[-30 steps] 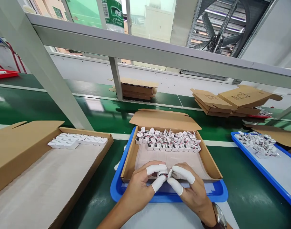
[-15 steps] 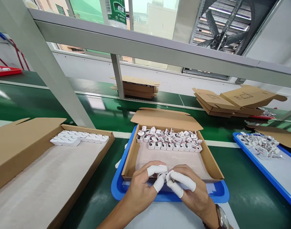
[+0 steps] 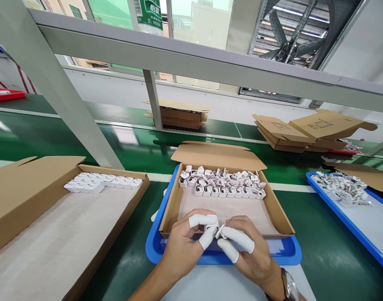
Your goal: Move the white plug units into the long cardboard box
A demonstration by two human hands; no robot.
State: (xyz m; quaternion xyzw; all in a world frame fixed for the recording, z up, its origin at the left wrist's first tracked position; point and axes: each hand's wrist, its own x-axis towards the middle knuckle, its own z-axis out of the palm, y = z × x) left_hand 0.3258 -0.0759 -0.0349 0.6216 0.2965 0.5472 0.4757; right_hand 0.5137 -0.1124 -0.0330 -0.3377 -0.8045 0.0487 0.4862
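My left hand (image 3: 188,238), with white finger cots on thumb and forefinger, pinches a small white plastic housing (image 3: 212,221). Close against it, my right hand (image 3: 248,246), also in finger cots, pinches a small white cover piece (image 3: 220,230); its inner side is mostly hidden by my fingers. Both hands are over the front edge of a cardboard box (image 3: 281,213) lined with pale paper. At the back of that box stand rows of white housings (image 3: 222,184) with thin wires and loose covers on top. The box rests in a blue tray (image 3: 152,246).
To the left lies an open cardboard box (image 3: 116,238) with closed white housings (image 3: 100,182) at its back. Another blue tray (image 3: 351,234) at right holds a heap of small wired white parts (image 3: 342,188). A metal frame bar (image 3: 191,54) crosses above the green bench (image 3: 131,209).
The cover piece in my right hand has tilted and come slightly apart from the housing. My left hand has shifted a little to the left.
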